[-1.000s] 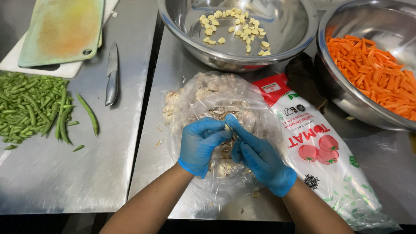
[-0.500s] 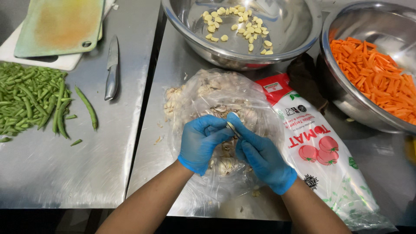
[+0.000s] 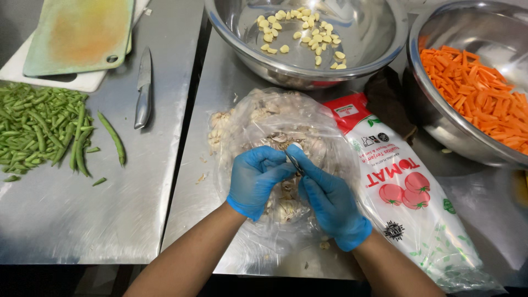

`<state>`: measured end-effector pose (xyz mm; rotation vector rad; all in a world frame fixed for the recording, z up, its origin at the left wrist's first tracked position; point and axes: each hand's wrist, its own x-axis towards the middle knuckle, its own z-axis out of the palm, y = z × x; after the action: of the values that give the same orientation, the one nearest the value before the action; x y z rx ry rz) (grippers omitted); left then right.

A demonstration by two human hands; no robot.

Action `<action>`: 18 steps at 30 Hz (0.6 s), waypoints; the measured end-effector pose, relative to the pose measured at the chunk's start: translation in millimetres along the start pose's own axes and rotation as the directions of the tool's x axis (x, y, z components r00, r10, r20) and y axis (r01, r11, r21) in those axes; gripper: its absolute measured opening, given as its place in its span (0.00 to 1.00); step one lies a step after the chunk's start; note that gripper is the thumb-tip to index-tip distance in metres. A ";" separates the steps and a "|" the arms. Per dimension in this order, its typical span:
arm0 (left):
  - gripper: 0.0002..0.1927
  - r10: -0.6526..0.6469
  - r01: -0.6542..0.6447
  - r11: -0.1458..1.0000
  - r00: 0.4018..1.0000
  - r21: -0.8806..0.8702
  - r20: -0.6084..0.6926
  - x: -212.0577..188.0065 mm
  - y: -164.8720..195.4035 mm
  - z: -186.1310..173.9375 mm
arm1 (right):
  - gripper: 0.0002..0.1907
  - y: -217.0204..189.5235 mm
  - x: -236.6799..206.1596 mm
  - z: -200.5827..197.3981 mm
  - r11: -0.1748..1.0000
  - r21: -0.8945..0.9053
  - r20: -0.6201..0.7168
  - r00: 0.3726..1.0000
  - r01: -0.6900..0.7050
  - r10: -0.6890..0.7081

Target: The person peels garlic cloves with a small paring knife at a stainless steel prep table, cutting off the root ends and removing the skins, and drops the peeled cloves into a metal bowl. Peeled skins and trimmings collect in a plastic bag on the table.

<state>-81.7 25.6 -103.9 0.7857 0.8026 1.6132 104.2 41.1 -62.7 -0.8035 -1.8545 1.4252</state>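
Two blue-gloved hands, left hand (image 3: 257, 181) and right hand (image 3: 329, 202), meet over the clear plastic bag of garlic skins (image 3: 275, 124), fingertips pinching a small garlic clove with a thin metal blade (image 3: 293, 161) between them. Peeling looks underway. Since a second ago, the pinch has barely shifted.

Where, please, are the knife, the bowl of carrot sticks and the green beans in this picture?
knife (image 3: 143, 88), head view, middle of the blade.
bowl of carrot sticks (image 3: 440, 124), head view, outer steel wall.
green beans (image 3: 41, 124), head view, middle of the pile.
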 end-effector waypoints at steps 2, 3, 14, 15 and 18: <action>0.09 0.009 -0.009 1.000 1.000 -0.010 0.012 -0.4 -0.4 2.4 | 0.27 -2.0 -1.1 0.9 0.999 0.023 -0.027 0.999 -0.023 0.024; 0.08 0.012 -0.012 1.000 1.000 -0.007 0.018 -0.4 -0.7 3.4 | 0.27 -2.9 -1.6 0.8 0.998 0.039 -0.039 0.998 -0.041 0.043; 0.09 0.031 -0.026 0.999 0.992 -0.044 0.124 1.4 -4.5 7.1 | 0.27 5.6 -1.9 -11.3 0.964 0.244 -0.006 0.993 -0.110 0.114; 0.09 0.010 -0.005 0.999 0.991 -0.035 0.133 1.7 -3.3 7.3 | 0.27 3.5 -1.2 -12.1 0.960 0.259 -0.010 0.993 -0.110 0.116; 0.10 -0.086 0.090 0.995 0.993 -0.043 0.083 2.6 0.6 9.4 | 0.26 -11.9 1.4 -12.3 0.966 0.228 -0.013 0.992 -0.121 0.127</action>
<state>-74.7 28.9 -98.1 0.7670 0.7292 1.5066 112.3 46.6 -48.6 -0.8311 -1.6079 1.6605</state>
